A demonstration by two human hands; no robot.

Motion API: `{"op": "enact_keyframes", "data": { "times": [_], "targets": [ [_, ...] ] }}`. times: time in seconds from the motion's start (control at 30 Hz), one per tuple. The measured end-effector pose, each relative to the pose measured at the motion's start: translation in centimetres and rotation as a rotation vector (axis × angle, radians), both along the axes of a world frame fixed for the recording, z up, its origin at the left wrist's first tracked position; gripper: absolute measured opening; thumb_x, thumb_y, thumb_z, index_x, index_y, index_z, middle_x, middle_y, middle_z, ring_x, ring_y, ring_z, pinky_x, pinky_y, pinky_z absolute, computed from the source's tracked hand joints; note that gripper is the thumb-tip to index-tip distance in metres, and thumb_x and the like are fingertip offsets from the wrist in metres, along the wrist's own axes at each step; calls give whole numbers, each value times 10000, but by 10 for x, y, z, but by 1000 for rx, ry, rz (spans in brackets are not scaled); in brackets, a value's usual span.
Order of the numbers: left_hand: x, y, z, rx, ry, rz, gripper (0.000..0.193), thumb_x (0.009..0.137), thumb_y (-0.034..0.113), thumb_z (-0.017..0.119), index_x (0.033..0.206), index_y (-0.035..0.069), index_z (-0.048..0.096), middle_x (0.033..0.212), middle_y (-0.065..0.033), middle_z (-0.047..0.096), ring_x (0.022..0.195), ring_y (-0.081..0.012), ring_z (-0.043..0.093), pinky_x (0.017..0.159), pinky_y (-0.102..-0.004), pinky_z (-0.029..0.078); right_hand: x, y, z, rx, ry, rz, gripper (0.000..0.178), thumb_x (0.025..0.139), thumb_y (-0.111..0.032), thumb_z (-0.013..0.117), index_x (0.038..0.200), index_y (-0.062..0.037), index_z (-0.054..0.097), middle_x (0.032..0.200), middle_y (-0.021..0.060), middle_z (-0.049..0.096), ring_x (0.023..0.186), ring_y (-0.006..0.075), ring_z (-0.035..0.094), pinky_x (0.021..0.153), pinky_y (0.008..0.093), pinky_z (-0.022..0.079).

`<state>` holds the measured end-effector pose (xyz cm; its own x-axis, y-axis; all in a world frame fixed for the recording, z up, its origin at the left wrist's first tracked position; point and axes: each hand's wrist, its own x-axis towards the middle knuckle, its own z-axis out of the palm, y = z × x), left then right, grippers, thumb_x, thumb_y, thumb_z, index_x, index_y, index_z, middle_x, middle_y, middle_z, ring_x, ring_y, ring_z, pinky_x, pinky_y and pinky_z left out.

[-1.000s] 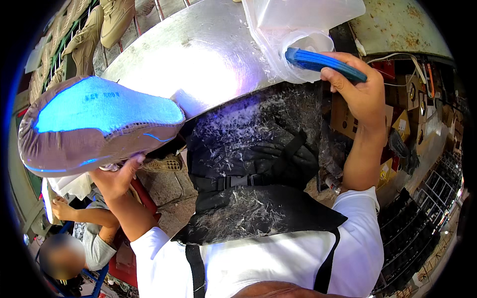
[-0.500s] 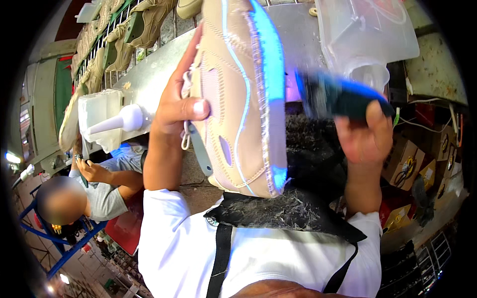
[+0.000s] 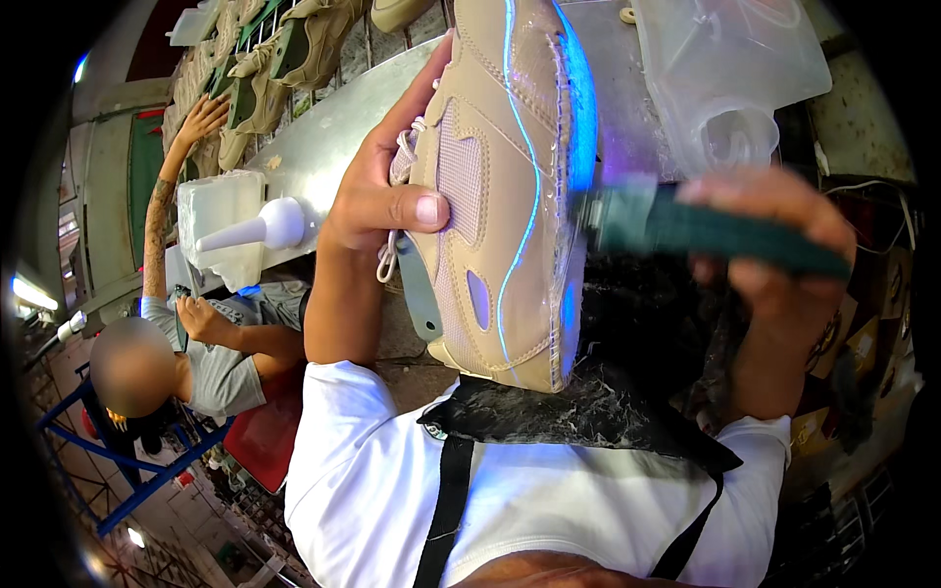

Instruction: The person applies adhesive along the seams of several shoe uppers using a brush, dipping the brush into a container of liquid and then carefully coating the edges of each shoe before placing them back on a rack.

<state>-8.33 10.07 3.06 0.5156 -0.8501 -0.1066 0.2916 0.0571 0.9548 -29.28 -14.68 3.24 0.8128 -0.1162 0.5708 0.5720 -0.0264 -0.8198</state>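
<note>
My left hand (image 3: 382,191) is closed around a beige shoe upper (image 3: 515,235) held upright in front of my chest. The thumb presses its mesh side panel, near the laces. A grey-green shoe last (image 3: 423,289) shows inside the upper. Bright blue light lies along the stitched lower edge and a thin curved line on the side. In my right hand (image 3: 794,220) is a dark green brush-like tool (image 3: 676,223), blurred by motion. Its flat head meets or nearly meets the stitched edge; contact cannot be made out.
A squeeze bottle's white nozzle (image 3: 250,230) and a translucent container (image 3: 211,211) stand left on the metal table (image 3: 343,118). A large translucent jug (image 3: 730,78) sits right. More shoes (image 3: 319,44) line a rack. At left sits another person (image 3: 221,363), one arm raised toward it.
My right hand has swung the green tool's head to the shoe's edge. The shoe has shifted slightly right in view. The other person's arm now reaches up to the rack.
</note>
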Motion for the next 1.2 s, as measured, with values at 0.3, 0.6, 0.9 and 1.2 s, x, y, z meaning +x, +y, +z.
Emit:
{"op": "enact_keyframes", "data": {
  "times": [0.3, 0.6, 0.9, 1.2],
  "targets": [
    [-2, 0, 3, -67, -44, -68, 1160, 696, 294, 831, 1602, -34, 185, 1567, -245, 391, 1424, -354, 452, 1193, -433, 339, -3, 11, 10, -324, 78, -131, 348, 910, -133, 716, 1156, 102, 644, 1038, 275, 694, 657, 192, 675, 606, 305, 570],
    [-1, -7, 15, -32, 80, 12, 1238, 600, 190, 871, 1597, -51, 177, 1571, -227, 393, 1444, -313, 420, 1213, -404, 272, -20, 33, 25, -305, 200, -193, 312, 853, -104, 712, 1085, 96, 656, 797, 169, 709, 674, 225, 685, 693, 360, 582],
    [-5, -18, 28, 151, 9, 107, 1283, 535, 138, 894, 1592, -59, 195, 1580, -214, 392, 1461, -295, 403, 1230, -391, 226, -16, 24, 46, -442, 257, -118, 315, 849, -131, 726, 1074, 83, 670, 804, 162, 719, 763, 275, 716, 749, 378, 586],
    [-9, -14, 37, 147, 108, 89, 1195, 588, 157, 855, 1593, -34, 238, 1569, -192, 421, 1441, -278, 437, 1214, -369, 269, -13, 7, 52, -533, 216, -25, 339, 855, -204, 735, 1053, 65, 674, 863, 188, 729, 738, 249, 719, 709, 353, 586]
  ]
}}
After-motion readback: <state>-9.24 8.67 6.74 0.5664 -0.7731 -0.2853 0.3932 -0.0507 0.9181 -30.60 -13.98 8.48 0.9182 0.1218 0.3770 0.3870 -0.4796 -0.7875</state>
